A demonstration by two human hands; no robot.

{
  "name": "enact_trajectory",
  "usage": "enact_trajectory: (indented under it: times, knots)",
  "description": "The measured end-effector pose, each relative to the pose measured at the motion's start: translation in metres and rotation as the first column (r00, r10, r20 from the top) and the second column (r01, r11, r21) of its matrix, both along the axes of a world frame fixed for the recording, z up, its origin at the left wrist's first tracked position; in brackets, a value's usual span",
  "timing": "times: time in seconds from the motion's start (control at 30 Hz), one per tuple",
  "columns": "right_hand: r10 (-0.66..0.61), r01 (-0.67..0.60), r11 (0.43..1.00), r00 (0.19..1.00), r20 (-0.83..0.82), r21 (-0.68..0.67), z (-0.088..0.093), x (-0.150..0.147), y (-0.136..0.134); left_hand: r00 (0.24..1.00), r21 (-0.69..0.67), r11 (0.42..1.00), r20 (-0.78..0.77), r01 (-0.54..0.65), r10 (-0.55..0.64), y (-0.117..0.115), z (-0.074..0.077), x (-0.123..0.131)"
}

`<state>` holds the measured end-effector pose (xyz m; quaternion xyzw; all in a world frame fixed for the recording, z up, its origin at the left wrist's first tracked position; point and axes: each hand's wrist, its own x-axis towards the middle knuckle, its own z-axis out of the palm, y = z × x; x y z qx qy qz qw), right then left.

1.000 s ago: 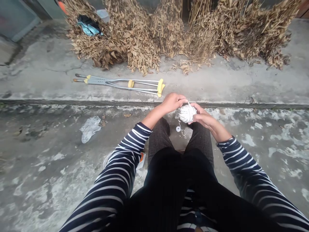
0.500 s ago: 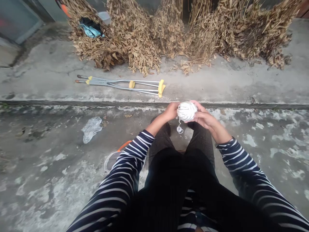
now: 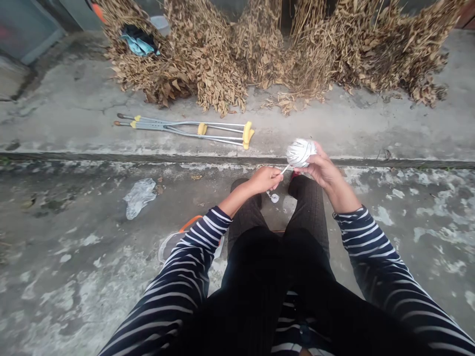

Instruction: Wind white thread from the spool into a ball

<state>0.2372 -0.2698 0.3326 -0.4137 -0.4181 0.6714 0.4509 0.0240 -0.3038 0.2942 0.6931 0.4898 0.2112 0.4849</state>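
Note:
My right hand [image 3: 323, 169] is wrapped round the right side of a white ball of cord [image 3: 300, 153], held up over the gap in front of my knees. From the ball a short taut length of white cord [image 3: 285, 169] runs down to my left hand [image 3: 265, 179], whose fingers are pinched on it. Below the left hand a small white coil of cord [image 3: 274, 198] shows between my legs. I cannot tell whether it hangs or lies on the ground.
A pair of crutches [image 3: 185, 129] with yellow pads lies on the raised concrete ledge [image 3: 334, 128]. Dried plants [image 3: 222, 64] stand behind them. On the lower ground are a clear plastic bag [image 3: 140, 198] and, partly behind my left sleeve, an orange-edged item [image 3: 191, 223].
The ball has moved up and to the right in my right hand. My left hand has come away from it, down and slightly left, with cord stretched between them.

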Motion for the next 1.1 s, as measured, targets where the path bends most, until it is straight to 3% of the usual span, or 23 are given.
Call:
enact_trajectory:
  times: [0.07,0.13,0.23,0.4,0.5,0.57,0.63,0.7,0.77,0.83,0.93,1.0,1.1]
  knots:
    - [-0.109,0.103,0.993,0.984,0.144,0.05,-0.013,0.006,0.011,0.994,0.01,0.999,-0.096,0.048,-0.047,-0.01,0.003,-0.002]
    - [-0.226,0.183,0.971,0.909,0.349,0.154,-0.028,0.011,0.018,0.982,0.041,0.995,-0.169,0.092,-0.084,-0.017,0.009,-0.003]
    - [-0.27,0.184,0.96,0.801,0.534,0.21,-0.045,0.017,0.021,0.988,0.034,0.994,-0.119,0.107,-0.102,-0.017,0.028,-0.007]
    - [-0.151,0.199,0.975,0.922,0.357,-0.103,-0.053,0.018,0.017,0.99,0.041,0.991,0.062,0.124,-0.126,0.004,0.063,-0.013]
    - [-0.166,0.197,0.98,0.887,0.431,-0.028,-0.048,0.01,0.012,0.994,0.127,0.987,0.027,0.103,-0.108,0.024,0.07,-0.011]
    - [-0.095,0.105,0.994,0.879,0.468,0.005,-0.043,0.002,0.004,0.997,0.168,0.983,0.007,0.075,-0.077,0.037,0.067,-0.008]
    - [0.082,-0.054,0.995,0.911,0.405,-0.081,-0.037,-0.003,-0.005,0.998,0.195,0.979,0.004,0.06,-0.062,0.048,0.06,-0.007]
    - [0.266,-0.222,0.953,0.94,0.213,-0.207,-0.031,-0.004,-0.013,0.997,0.213,0.975,0.023,0.063,-0.069,0.055,0.049,-0.006]
    - [0.332,-0.323,0.912,0.943,-0.008,-0.251,-0.024,-0.003,-0.019,0.997,0.237,0.971,0.06,0.034,-0.049,0.058,0.034,-0.006]
    - [0.304,-0.331,0.915,0.942,-0.143,-0.231,-0.019,0.001,-0.023,0.994,0.24,0.97,0.104,-0.041,0.016,0.055,0.017,-0.005]
    - [0.244,-0.277,0.942,0.953,-0.181,-0.188,-0.014,0.004,-0.025,0.981,0.161,0.977,0.158,-0.138,0.113,0.043,-0.008,0.001]
    - [0.204,-0.225,0.96,0.97,-0.134,-0.168,-0.012,0.004,-0.025,0.979,0.1,0.985,0.161,-0.144,0.126,0.031,-0.02,0.006]
    - [0.143,-0.139,0.981,0.99,0.02,-0.136,-0.011,0.001,-0.025,0.989,0.044,0.99,0.079,-0.131,0.127,0.015,-0.024,0.013]
